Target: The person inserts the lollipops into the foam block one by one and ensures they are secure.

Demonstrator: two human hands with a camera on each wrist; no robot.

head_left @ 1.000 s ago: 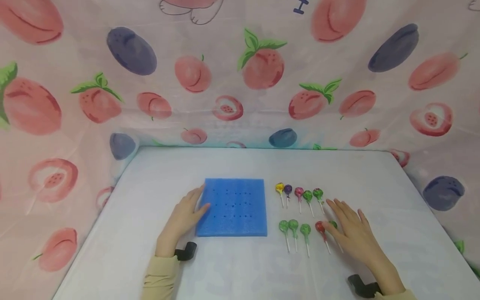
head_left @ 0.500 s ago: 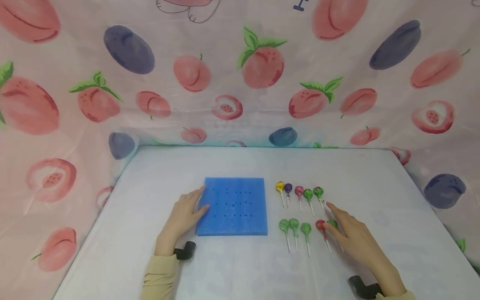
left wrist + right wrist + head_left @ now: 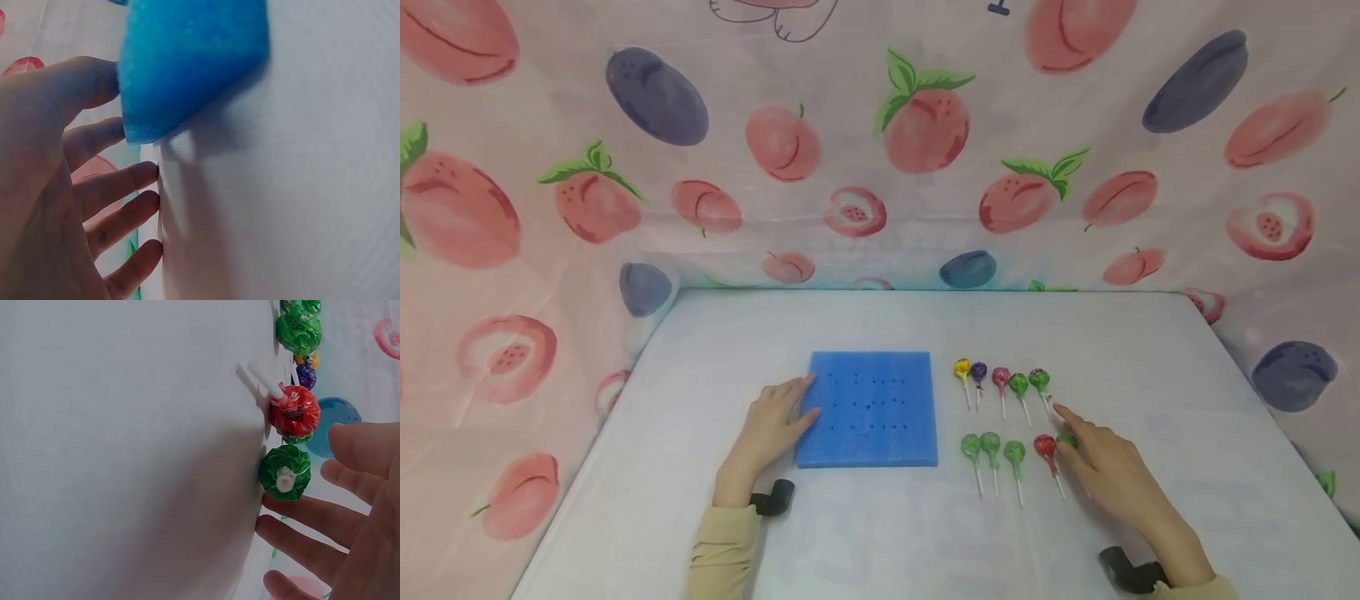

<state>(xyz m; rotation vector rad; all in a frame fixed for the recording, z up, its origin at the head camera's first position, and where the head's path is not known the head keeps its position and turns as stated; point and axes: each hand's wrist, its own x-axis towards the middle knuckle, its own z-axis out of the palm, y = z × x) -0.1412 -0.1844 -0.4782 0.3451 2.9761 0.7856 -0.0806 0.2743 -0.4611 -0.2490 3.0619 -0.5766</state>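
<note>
A square blue foam board point(image 3: 872, 450) with rows of small holes lies on the table. My left hand point(image 3: 767, 429) rests at its left side, thumb and fingertips touching the board; in the left wrist view the fingers are loosely extended. Right of the board lie two rows of wrapped lollipops. My right hand point(image 3: 1112, 471) is over the right end of the near row, beside a red lollipop point(image 3: 1045, 447) and partly covering a green lollipop point(image 3: 285, 470). In the right wrist view its thumb is apart from that green lollipop, and its relaxed fingers reach down close behind it.
The far row has a yellow lollipop point(image 3: 962, 368), a purple lollipop point(image 3: 979, 372), a pink lollipop point(image 3: 1002, 377) and two green ones. More green lollipops point(image 3: 1015, 452) lie in the near row. A fruit-print curtain point(image 3: 850, 125) surrounds the white table point(image 3: 880, 533).
The fingers of my right hand, spread a second ago, have drawn closer together above the green lollipop. My left hand stays at the board. The head view has tilted slightly.
</note>
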